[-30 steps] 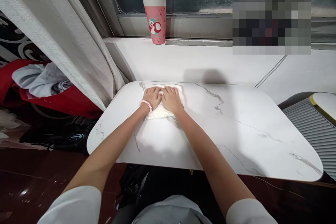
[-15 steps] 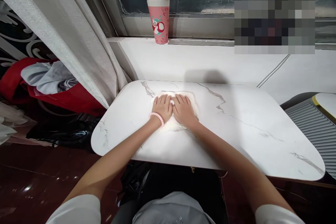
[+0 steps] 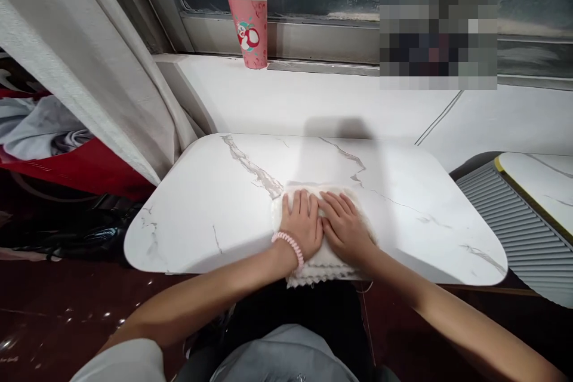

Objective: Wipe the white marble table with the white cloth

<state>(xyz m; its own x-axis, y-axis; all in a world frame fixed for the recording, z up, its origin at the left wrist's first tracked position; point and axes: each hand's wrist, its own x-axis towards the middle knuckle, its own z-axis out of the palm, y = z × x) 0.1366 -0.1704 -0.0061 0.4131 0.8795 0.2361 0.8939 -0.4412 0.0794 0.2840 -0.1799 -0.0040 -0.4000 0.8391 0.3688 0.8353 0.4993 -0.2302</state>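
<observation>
And there it goes: you've brought the cream cloth (image 3: 322,273) from mid-table right down to the near edge of the white table (image 3: 179,209), its scalloped border poking just past. Your left hand (image 3: 302,230) and right hand (image 3: 347,231) lie side by side on top, palms down, fingers stretched out, neither gripping. More of the grey streak (image 3: 253,168) shows behind; that looks like one back-to-front stroke, its near end reached.
</observation>
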